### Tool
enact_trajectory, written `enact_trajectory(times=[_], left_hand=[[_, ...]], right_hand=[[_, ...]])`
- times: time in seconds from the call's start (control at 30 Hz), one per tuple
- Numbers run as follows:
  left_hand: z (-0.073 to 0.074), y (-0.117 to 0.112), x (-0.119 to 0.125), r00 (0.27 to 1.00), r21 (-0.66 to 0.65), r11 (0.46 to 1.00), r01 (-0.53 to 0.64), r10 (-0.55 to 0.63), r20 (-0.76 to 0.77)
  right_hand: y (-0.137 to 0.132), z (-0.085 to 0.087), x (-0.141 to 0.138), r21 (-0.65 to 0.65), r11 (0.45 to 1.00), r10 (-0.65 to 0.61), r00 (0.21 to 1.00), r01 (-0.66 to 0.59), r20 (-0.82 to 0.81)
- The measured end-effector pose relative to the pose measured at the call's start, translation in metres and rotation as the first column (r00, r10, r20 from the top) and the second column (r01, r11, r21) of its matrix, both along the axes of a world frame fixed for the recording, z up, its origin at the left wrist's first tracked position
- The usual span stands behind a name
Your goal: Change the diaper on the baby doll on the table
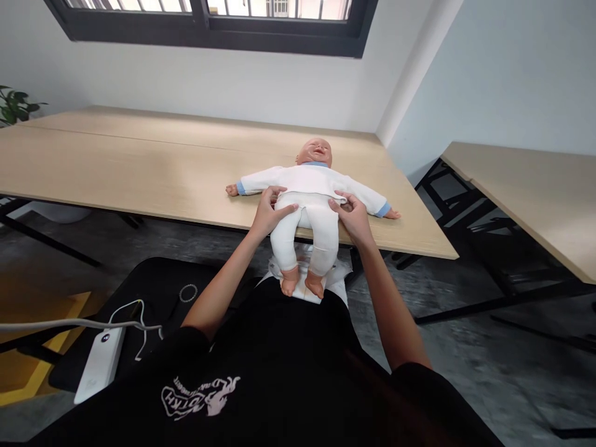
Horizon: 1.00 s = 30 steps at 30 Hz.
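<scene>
Beyond the long wooden table (pixel 139 167), dark-framed window (pixel 209 28); at its left end, potted plant (pixel 13 105); right, second table (pixel 526 186); below, white power bank (pixel 100 366).

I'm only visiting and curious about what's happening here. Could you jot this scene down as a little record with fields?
main thing: doll in white clothes, on its back
where: table, legs hanging over the near edge
left hand: grips the clothes at the doll's waist
right hand: grips the waist on the other side
under the feet: white cloth
far left: power bank with cable
</scene>
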State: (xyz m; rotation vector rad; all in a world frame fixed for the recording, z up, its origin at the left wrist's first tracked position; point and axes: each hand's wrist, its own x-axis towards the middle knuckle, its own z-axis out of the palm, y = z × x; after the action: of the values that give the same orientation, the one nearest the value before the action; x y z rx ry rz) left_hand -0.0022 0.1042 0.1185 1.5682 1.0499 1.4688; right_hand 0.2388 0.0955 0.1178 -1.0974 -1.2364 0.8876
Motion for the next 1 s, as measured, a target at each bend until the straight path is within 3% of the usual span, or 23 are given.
enact_trajectory(times=[0.37,0.5,0.63,0.83,1.0], left_hand=[[0.004,-0.001,0.002,0.999,-0.001,0.999,-0.052,0.052,-0.010],[0.005,-0.007,0.002,0.997,-0.012,0.997,-0.072,0.072,0.003],[0.004,-0.032,0.001,0.995,-0.039,0.996,-0.075,0.077,0.060],[-0.012,-0.088,0.010,0.983,-0.067,0.997,-0.045,0.056,0.175],[-0.028,-0.113,0.013,0.978,-0.115,0.986,-0.122,0.139,0.154]], right_hand=[[0.007,-0.006,0.002,0.066,0.996,-0.066,0.994,0.061,0.083],[0.000,0.001,-0.001,0.128,0.980,-0.157,0.987,0.153,0.020],[-0.030,0.003,-0.007,0.184,0.936,-0.292,0.954,0.299,-0.065],[-0.094,-0.010,-0.032,0.075,0.938,-0.329,0.936,0.340,-0.124],[-0.110,-0.017,-0.051,0.060,0.950,-0.313,0.937,0.307,0.157]])
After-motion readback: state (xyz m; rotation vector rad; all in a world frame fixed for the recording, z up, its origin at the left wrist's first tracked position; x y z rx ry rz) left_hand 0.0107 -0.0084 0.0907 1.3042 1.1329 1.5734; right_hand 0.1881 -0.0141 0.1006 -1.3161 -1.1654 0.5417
